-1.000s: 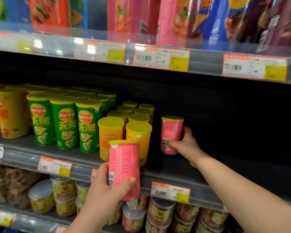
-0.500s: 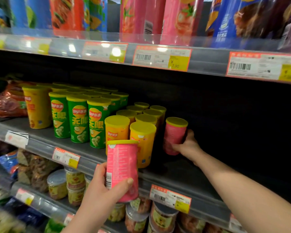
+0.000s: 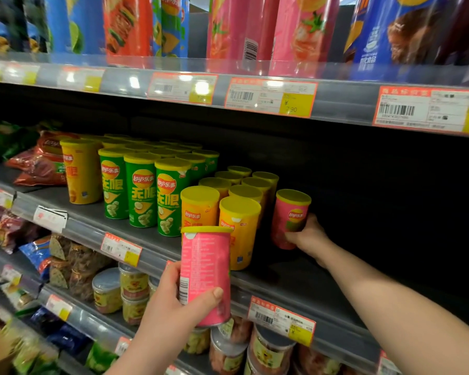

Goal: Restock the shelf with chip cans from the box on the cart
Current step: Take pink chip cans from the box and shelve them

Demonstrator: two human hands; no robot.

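My right hand (image 3: pixel 307 235) grips pink can (image 3: pixel 290 217) on shelf (image 3: pixel 295 280), right of yellow cans (image 3: pixel 238 228); left hand (image 3: pixel 173 307) holds second pink can (image 3: pixel 205 274) nearer.

I hold one pink, yellow-lidded chip can (image 3: pixel 205 274) upright in my left hand (image 3: pixel 171 312), just before the shelf (image 3: pixel 295 282) front edge. My right hand (image 3: pixel 306 236) grips a second pink can (image 3: pixel 289 217) resting on the shelf, farther back.

My left hand (image 3: pixel 173 307), at 6 o'clock, grips an upright pink can (image 3: pixel 205 266), thumb across its front. My right arm stretches in from 4 o'clock; my right hand (image 3: pixel 306 236) seems curled round a second pink can (image 3: pixel 290 217).
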